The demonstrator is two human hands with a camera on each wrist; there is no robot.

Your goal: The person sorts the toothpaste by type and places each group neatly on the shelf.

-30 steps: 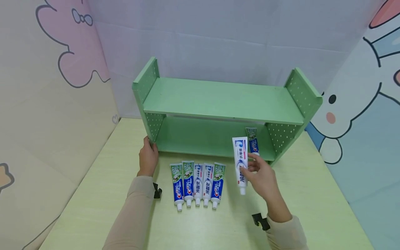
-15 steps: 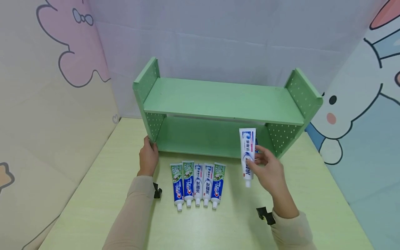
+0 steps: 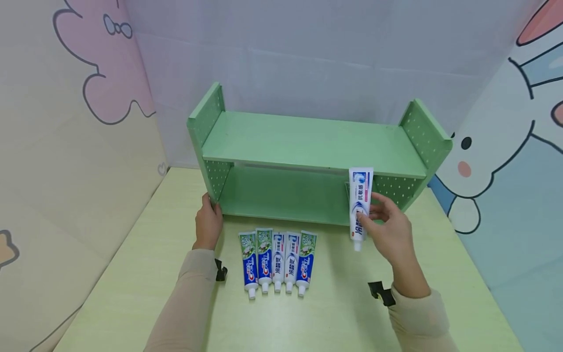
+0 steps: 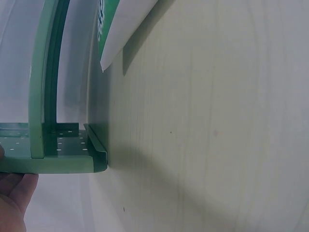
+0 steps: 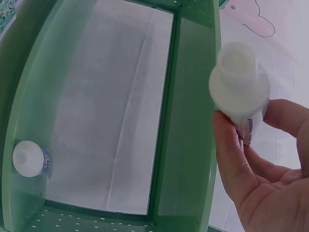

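A white toothpaste tube, cap down, is pinched between the thumb and fingers of my right hand. It is held up in front of the right part of the green two-tier shelf. In the right wrist view the cap of the held tube points at the camera. My left hand grips the lower front of the shelf's left side panel. Another toothpaste tube rests on the lower tier; the held one mostly hides it in the head view.
Several toothpaste tubes, some green and blue, others white, lie side by side on the pale wooden table in front of the shelf. Cartoon-printed walls stand at the sides, and a plain pale sheet hangs behind.
My right hand has moved up and to the right with the white toothpaste tube, which now overlaps the upper tier's front edge in view. The left hand stays on the shelf.
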